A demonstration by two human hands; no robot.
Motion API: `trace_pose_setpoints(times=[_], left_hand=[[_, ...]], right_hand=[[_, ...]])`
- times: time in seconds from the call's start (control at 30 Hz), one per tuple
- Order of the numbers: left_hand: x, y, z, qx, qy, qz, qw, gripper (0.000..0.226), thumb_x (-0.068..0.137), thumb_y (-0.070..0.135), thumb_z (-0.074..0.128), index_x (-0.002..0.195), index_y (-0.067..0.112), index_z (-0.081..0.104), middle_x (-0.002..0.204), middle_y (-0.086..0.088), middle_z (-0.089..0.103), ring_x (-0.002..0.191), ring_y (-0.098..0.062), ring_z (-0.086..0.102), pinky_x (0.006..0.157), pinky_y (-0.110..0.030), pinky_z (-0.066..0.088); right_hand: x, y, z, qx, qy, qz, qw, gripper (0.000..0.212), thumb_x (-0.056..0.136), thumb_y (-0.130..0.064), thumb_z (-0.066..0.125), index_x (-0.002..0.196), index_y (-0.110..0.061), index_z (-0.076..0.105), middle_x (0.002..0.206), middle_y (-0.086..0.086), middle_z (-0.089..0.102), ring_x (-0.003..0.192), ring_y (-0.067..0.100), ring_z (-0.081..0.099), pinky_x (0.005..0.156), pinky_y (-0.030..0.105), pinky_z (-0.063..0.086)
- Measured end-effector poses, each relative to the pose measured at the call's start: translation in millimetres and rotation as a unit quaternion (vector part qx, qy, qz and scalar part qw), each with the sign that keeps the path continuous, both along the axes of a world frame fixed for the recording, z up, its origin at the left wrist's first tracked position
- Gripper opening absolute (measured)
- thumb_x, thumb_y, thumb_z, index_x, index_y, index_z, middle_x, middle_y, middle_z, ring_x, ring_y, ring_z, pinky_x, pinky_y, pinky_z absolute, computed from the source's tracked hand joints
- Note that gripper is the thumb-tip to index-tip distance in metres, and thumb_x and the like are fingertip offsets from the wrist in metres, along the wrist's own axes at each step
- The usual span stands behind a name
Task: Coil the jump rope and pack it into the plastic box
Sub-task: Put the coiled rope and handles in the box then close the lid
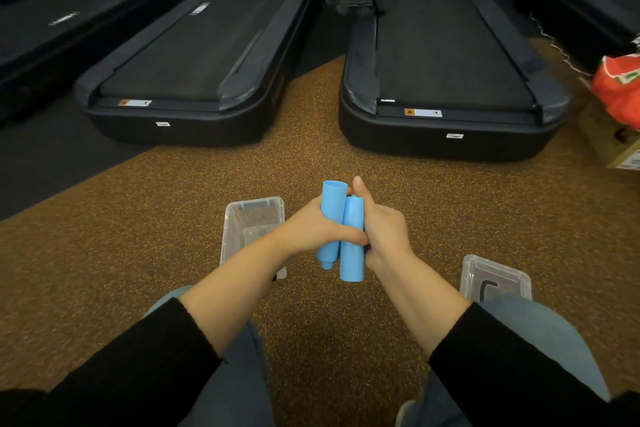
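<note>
Over the speckled brown floor (311, 340), both hands, left hand (311, 229) and right hand (384, 232), clamp the two blue plastic jump-rope handles (351, 246) together (cord hidden). Clear plastic box (254, 210) sits just left, unpacked, so packing's left.

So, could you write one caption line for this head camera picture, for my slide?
Both hands hold two blue jump rope handles together above the floor, beside an open clear plastic box.

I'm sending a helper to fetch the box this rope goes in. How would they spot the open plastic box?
On the speckled brown floor before the two treadmills, look left of the person's hands. The clear plastic box sits there open and empty, partly behind the left forearm; the other clear piece, by the right knee, has a dark handle.
</note>
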State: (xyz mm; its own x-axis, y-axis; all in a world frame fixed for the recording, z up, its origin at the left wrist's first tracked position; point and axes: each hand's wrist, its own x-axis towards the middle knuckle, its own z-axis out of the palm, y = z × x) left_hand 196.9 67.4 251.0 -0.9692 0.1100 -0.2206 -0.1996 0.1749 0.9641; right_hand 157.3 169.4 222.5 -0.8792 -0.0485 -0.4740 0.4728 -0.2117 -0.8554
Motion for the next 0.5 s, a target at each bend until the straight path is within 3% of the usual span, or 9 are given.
trace_pose_setpoints(times=[0.1,0.23,0.33,0.43,0.5], left_hand=[[-4,-2,-4,0.017,-0.008,-0.005,1.000,0.041,0.065,0.003,0.076,0.097,0.017,0.056,0.086,-0.001,0.065,0.078,-0.012,0.065,0.078,-0.033,0.055],[-9,-7,-12,0.040,-0.008,0.026,0.999,0.040,0.066,0.000,0.077,0.090,0.023,0.056,0.082,0.004,0.065,0.076,-0.011,0.065,0.077,-0.033,0.055],[-13,-16,-17,0.081,-0.028,0.052,0.995,0.044,0.060,0.009,0.075,0.095,0.026,0.055,0.085,0.003,0.066,0.080,-0.014,0.065,0.078,-0.036,0.054],[-15,-23,-20,0.100,-0.040,0.049,0.993,0.046,0.059,0.010,0.073,0.097,0.027,0.054,0.083,0.004,0.065,0.075,-0.012,0.065,0.076,-0.034,0.054],[-16,-27,-22,0.104,-0.047,0.049,0.992,0.046,0.059,0.010,0.073,0.097,0.027,0.054,0.079,0.007,0.067,0.073,-0.009,0.066,0.075,-0.032,0.055]], right_hand=[[-3,1,1,-0.004,-0.013,0.027,1.000,0.041,0.083,-0.046,0.067,0.070,-0.007,0.064,0.065,0.006,0.061,0.059,0.017,0.059,0.057,0.027,0.052],[-10,0,5,-0.027,-0.051,0.081,0.995,0.036,0.096,-0.040,0.049,0.093,-0.008,0.063,0.089,0.011,0.068,0.079,0.021,0.064,0.072,0.036,0.053],[-20,1,14,-0.058,-0.078,0.151,0.984,0.048,0.102,-0.035,0.035,0.121,0.006,0.052,0.076,0.013,0.068,0.072,0.021,0.059,0.070,0.038,0.049],[-31,5,22,-0.018,-0.070,0.261,0.963,0.064,0.101,-0.046,0.026,0.115,0.009,0.057,0.084,0.019,0.066,0.072,0.024,0.064,0.064,0.034,0.053],[-37,7,22,0.032,-0.039,0.287,0.957,0.059,0.101,-0.045,0.029,0.102,0.006,0.060,0.083,0.018,0.065,0.069,0.023,0.064,0.059,0.032,0.054]])
